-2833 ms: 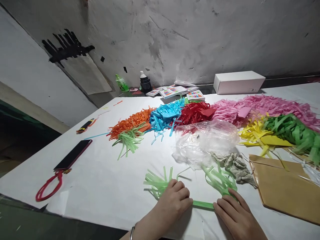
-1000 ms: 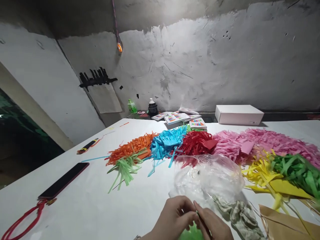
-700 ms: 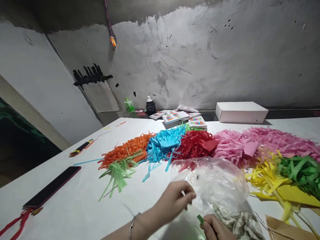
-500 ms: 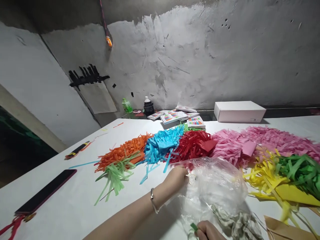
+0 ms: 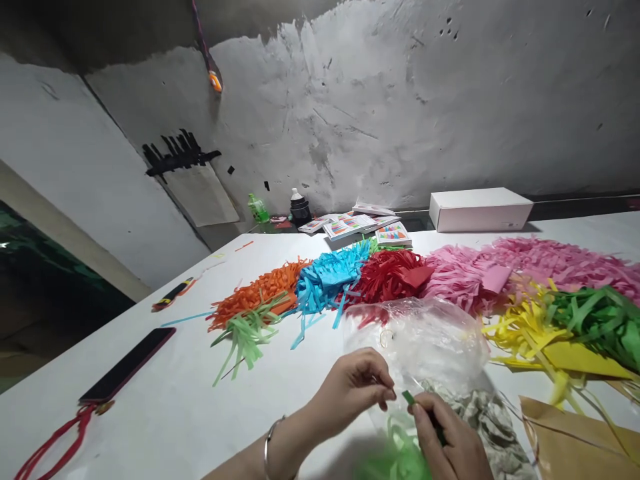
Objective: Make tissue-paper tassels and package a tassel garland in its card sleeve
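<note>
My right hand [image 5: 450, 437] is closed on a green paper tassel [image 5: 397, 457]; its darker green tip pokes out above my thumb, and the light green strands hang blurred below. Close to that tip is my left hand [image 5: 345, 387], its thumb and fingers bent into a pinch. Anything between those fingers is too small to make out. Behind both hands lies a clear plastic bag [image 5: 430, 327] with a small ring-like loop visible on it. A crumpled greyish cloth [image 5: 493, 417] is beside my right hand.
Fringed paper bundles cross the table: orange [image 5: 260, 293], blue [image 5: 330, 273], red [image 5: 387, 283], pink [image 5: 457, 273], yellow [image 5: 525, 333] and green [image 5: 595, 327]. A phone [image 5: 127, 367] and cutter [image 5: 173, 295] lie left. A white box [image 5: 480, 210] stands behind.
My left hand has come back from the plastic bag towards my right hand. The right hand has risen with the green tassel, and more of its strands show.
</note>
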Motion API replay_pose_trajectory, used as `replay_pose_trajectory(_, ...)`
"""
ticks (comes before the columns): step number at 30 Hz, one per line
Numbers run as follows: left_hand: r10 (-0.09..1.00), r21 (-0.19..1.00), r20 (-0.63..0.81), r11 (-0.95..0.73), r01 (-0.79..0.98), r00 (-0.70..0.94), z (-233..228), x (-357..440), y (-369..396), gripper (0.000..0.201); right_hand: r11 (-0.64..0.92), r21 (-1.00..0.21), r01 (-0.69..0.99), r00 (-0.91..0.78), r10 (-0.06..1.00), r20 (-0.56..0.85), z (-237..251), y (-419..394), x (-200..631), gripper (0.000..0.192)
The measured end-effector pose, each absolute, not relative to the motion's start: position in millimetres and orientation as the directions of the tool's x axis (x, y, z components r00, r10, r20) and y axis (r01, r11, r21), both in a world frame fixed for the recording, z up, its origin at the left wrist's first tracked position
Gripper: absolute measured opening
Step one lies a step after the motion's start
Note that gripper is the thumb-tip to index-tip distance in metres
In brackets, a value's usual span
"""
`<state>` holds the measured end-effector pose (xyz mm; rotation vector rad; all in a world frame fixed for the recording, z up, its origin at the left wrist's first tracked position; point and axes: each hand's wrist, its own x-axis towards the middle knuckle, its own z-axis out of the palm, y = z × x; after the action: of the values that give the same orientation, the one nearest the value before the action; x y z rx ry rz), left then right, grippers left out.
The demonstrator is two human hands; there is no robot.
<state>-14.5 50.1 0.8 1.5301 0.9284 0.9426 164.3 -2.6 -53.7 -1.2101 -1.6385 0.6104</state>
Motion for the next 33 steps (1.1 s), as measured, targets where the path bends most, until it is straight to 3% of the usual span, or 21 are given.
replay_pose_trajectory(2,0.934,0.988,0.024,0.032,-0.151,0.357,0,-8,29,0.026,0.42,-0.824,0.379,-0.087,0.903,0.421,-48,-5,166,0.031)
replay_pose_trajectory(5,0.953,0.959,-0.046,0.126,-0.254,0.298,-4,-4,13,0.029,0.467,-0.817,0.339,-0.154,0.884,0.441,-43,-11,164,0.028)
replay_pose_trajectory(9,0.964,0.965,-0.057,0.12,-0.233,0.258,-5,-6,9,0.032,0.486,-0.805,0.341,-0.203,0.874,0.441,-38,-14,164,0.025)
replay_pose_trajectory(14,0.971,0.991,0.06,-0.031,-0.129,0.233,-7,-8,8,0.026,0.525,-0.747,0.409,-0.301,0.85,0.432,-41,-11,169,0.025)
replay_pose_trajectory(21,0.961,0.996,0.091,-0.085,-0.034,0.26,-20,-10,5,0.021,0.712,-0.451,0.538,-0.425,0.691,0.584,-38,-4,176,0.022)
replay_pose_trajectory(23,0.951,0.993,0.112,-0.118,0.001,0.289,-21,-12,4,0.02,0.712,-0.474,0.519,-0.463,0.7,0.544,-35,-4,177,0.023)
replay_pose_trajectory(28,0.915,0.979,0.134,-0.182,0.092,0.38,-18,-16,0,0.02,0.571,-0.666,0.479,-0.536,0.792,0.293,-36,-3,183,0.02)
replay_pose_trajectory(33,0.896,0.982,0.109,-0.164,0.095,0.43,-16,-17,-3,0.019,0.543,-0.718,0.436,-0.576,0.781,0.241,-32,-4,183,0.019)
